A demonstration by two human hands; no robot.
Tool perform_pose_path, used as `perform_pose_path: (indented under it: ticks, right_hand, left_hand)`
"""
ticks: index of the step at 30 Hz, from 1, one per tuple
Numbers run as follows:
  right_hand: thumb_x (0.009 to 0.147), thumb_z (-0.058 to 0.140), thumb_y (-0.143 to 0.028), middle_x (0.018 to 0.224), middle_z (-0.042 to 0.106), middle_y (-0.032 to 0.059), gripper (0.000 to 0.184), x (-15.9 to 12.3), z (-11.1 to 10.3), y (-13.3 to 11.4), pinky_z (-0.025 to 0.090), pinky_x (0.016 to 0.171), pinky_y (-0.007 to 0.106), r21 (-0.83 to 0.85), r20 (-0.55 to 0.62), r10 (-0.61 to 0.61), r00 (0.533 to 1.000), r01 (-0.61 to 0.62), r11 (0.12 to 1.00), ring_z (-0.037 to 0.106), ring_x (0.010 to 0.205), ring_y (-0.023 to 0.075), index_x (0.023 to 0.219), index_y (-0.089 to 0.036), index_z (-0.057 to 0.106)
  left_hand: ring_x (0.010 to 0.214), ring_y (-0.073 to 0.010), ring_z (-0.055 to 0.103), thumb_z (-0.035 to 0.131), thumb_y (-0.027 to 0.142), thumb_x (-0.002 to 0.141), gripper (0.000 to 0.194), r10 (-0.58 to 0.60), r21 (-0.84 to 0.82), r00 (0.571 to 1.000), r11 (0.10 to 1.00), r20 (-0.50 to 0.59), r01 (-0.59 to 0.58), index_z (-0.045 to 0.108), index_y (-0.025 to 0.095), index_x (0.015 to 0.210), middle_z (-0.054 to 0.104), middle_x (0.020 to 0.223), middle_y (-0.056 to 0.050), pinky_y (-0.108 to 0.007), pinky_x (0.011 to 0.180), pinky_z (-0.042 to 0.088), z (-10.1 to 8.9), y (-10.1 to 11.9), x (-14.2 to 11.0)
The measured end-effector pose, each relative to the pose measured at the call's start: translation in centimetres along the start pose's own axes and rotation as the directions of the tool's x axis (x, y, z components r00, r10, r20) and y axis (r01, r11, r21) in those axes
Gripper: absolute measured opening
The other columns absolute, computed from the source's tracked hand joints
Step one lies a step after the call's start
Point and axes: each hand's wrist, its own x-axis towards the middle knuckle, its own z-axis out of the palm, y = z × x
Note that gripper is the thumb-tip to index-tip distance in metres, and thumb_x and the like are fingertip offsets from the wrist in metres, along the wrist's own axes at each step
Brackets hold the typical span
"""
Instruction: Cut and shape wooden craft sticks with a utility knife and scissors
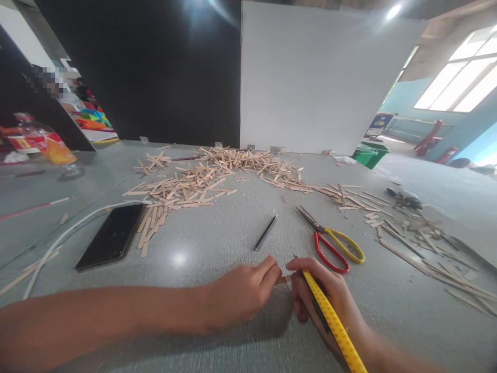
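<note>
While your left hand (246, 290) pinches a small wooden strip (286, 279) in the gap between your hands, your right hand (337, 290) wraps firmly round a yellow spotted tool (330, 311), and just ahead of you lies the pen (266, 233), scissors (325, 230) off to its right, phone (112, 235) away left, loose wooden sticks (186, 181) sprawling in heaps across the far table (217, 228)
</note>
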Motion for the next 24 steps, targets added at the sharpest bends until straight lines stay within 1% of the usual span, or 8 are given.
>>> perform_pose_path:
  ticks: [2, 5, 8, 12, 17, 20, 22, 24]
  right_hand:
    - [0.104, 0.062, -0.036, 0.067, 0.055, -0.0057, 0.017, 0.1, 0.1, 0.0, 0.051, 0.049, 0.022, 0.022, -0.003, 0.012, 1.0, -0.012, 1.0, 0.059, 0.053, 0.0127, 0.117, -0.025, 0.061]
    - [0.105, 0.059, -0.032, 0.067, 0.053, -0.0063, 0.013, 0.1, 0.2, 0.1, 0.048, 0.05, 0.021, 0.049, -0.022, 0.01, 1.0, -0.009, 0.999, 0.055, 0.054, 0.0121, 0.117, -0.026, 0.061]
    - [0.106, 0.056, -0.029, 0.069, 0.052, -0.0059, 0.014, 0.0, 0.0, 0.3, 0.046, 0.049, 0.021, 0.033, -0.071, 0.002, 0.997, 0.001, 0.999, 0.052, 0.055, 0.0118, 0.12, -0.027, 0.06]
    - [0.105, 0.058, -0.027, 0.072, 0.053, -0.0054, 0.017, -0.2, -0.1, 0.8, 0.046, 0.049, 0.022, 0.052, -0.116, 0.006, 0.993, 0.0, 0.999, 0.053, 0.056, 0.0118, 0.122, -0.028, 0.059]
    - [0.105, 0.06, -0.029, 0.073, 0.055, -0.0047, 0.019, -0.3, -0.2, 1.3, 0.047, 0.05, 0.022, 0.086, -0.114, 0.006, 0.993, 0.004, 0.996, 0.056, 0.057, 0.0118, 0.123, -0.028, 0.06]
    - [0.104, 0.061, -0.033, 0.075, 0.056, -0.0039, 0.02, -0.2, -0.1, 1.4, 0.048, 0.05, 0.022, 0.12, -0.13, 0.013, 0.991, 0.003, 0.993, 0.057, 0.058, 0.0126, 0.124, -0.028, 0.06]
    - [0.105, 0.059, -0.037, 0.075, 0.058, -0.0031, 0.019, -0.1, -0.2, 1.2, 0.048, 0.05, 0.022, 0.103, -0.151, 0.022, 0.988, -0.007, 0.995, 0.058, 0.059, 0.0131, 0.123, -0.028, 0.061]
    - [0.107, 0.056, -0.039, 0.073, 0.06, -0.0026, 0.019, 0.0, -0.2, 0.9, 0.048, 0.049, 0.022, 0.056, -0.172, 0.017, 0.985, -0.007, 0.998, 0.058, 0.059, 0.0132, 0.122, -0.028, 0.061]
  left_hand:
    - [0.073, -0.0263, 0.065, 0.054, -0.002, 0.072, 0.042, -0.01, 0.004, 1.0, 1.0, 0.029, 0.01, 0.053, 0.01, 0.112, 0.065, 0.101, -0.013, -0.034, 0.05, 0.049, 0.0, 0.1, 0.1]
    - [0.074, -0.0249, 0.065, 0.051, 0.001, 0.083, 0.032, -0.12, -0.11, 0.992, 0.987, -0.049, 0.114, 0.049, 0.015, 0.111, 0.065, 0.101, -0.012, -0.032, 0.053, 0.046, 0.8, 0.0, 0.0]
    - [0.063, -0.0182, 0.061, 0.037, 0.009, 0.102, 0.015, -0.304, -0.366, 0.945, 0.898, -0.12, 0.243, 0.046, 0.02, 0.106, 0.063, 0.086, -0.003, -0.029, 0.056, 0.042, 1.7, -0.1, -0.3]
    - [0.062, -0.0169, 0.061, 0.027, 0.029, 0.113, 0.024, -0.402, -0.523, 0.909, 0.802, -0.112, 0.29, 0.047, 0.022, 0.103, 0.063, 0.077, 0.0, -0.029, 0.059, 0.04, 1.5, -0.1, -0.4]
    - [0.079, -0.0205, 0.071, 0.038, 0.035, 0.111, 0.022, -0.383, -0.609, 0.917, 0.756, -0.111, 0.242, 0.052, 0.019, 0.115, 0.074, 0.095, -0.006, -0.031, 0.069, 0.049, 0.3, 0.0, -0.2]
    - [0.077, -0.0189, 0.072, 0.042, 0.032, 0.109, 0.024, -0.339, -0.663, 0.934, 0.726, -0.115, 0.182, 0.05, 0.018, 0.126, 0.076, 0.094, -0.006, -0.029, 0.069, 0.051, 0.2, -0.1, -0.3]
    - [0.071, -0.0169, 0.069, 0.046, 0.029, 0.106, 0.027, -0.296, -0.657, 0.939, 0.746, -0.174, 0.113, 0.048, 0.018, 0.131, 0.075, 0.091, -0.005, -0.027, 0.065, 0.051, 0.4, -0.2, -0.4]
    - [0.069, -0.0157, 0.067, 0.053, 0.024, 0.101, 0.035, -0.229, -0.63, 0.924, 0.776, -0.307, -0.017, 0.044, 0.018, 0.135, 0.074, 0.094, -0.006, -0.026, 0.064, 0.051, 0.8, -0.3, -0.5]
